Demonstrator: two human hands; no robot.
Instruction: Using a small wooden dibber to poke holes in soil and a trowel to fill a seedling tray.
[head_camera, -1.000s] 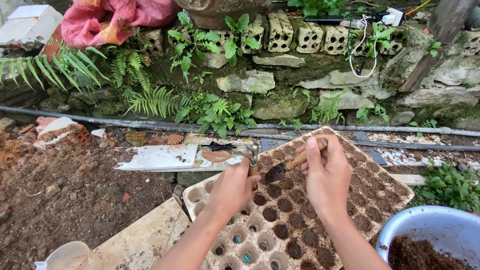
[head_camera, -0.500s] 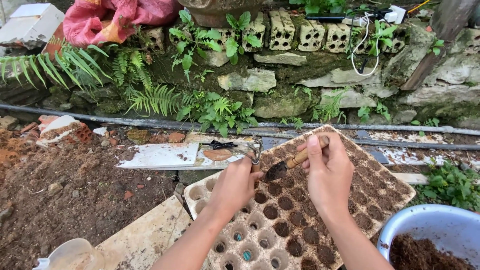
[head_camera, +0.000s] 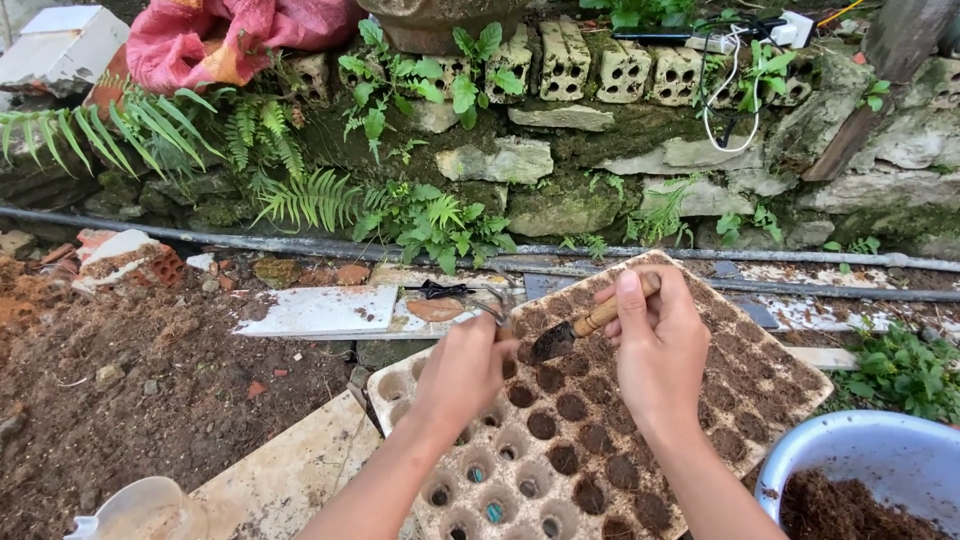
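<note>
A pale seed tray (head_camera: 395, 385) with many round cells lies on the ground, most cells filled with dark soil, the near-left ones hollow. My right hand (head_camera: 658, 345) grips a small trowel (head_camera: 570, 332) by its wooden handle, its dark blade pointing left over the tray's middle. My left hand (head_camera: 462, 370) is closed around a small metal hand rake (head_camera: 499, 320), whose prongs stick out just past the tray's far-left edge, close to the trowel blade.
A light blue basin (head_camera: 838, 450) of dark soil sits at the lower right. A white tile slab (head_camera: 318, 312) lies behind the tray, a clear plastic container (head_camera: 140, 512) at the lower left. Beyond run a pipe (head_camera: 250, 245), a mossy stone wall with ferns, and a pink sack (head_camera: 215, 40).
My left hand has turned a little and shifted left, so the rake's prongs now sit lower and more hidden. My right hand and the trowel have barely moved.
</note>
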